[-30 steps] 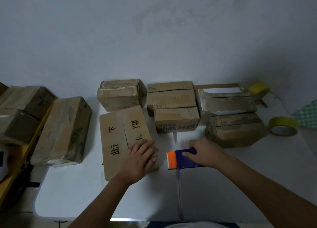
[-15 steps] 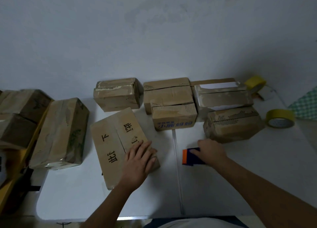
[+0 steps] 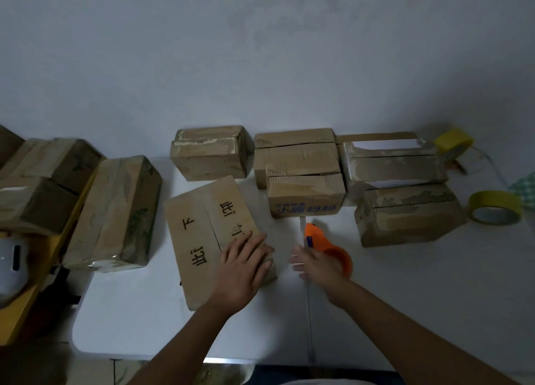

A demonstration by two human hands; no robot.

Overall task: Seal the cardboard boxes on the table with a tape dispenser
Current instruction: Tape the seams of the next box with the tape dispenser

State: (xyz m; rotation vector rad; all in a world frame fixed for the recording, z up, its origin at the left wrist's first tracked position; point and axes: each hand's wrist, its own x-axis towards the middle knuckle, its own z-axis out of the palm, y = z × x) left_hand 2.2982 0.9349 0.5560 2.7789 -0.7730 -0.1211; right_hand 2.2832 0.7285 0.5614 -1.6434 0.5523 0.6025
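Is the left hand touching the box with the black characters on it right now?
Touching. The head view shows the left hand lying flat, fingers spread, on the near right corner of the lettered box, with no gap between palm and cardboard.

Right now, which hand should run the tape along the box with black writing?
Right. The right hand already grips the orange tape dispenser beside that box, while the left hand rests flat on it.
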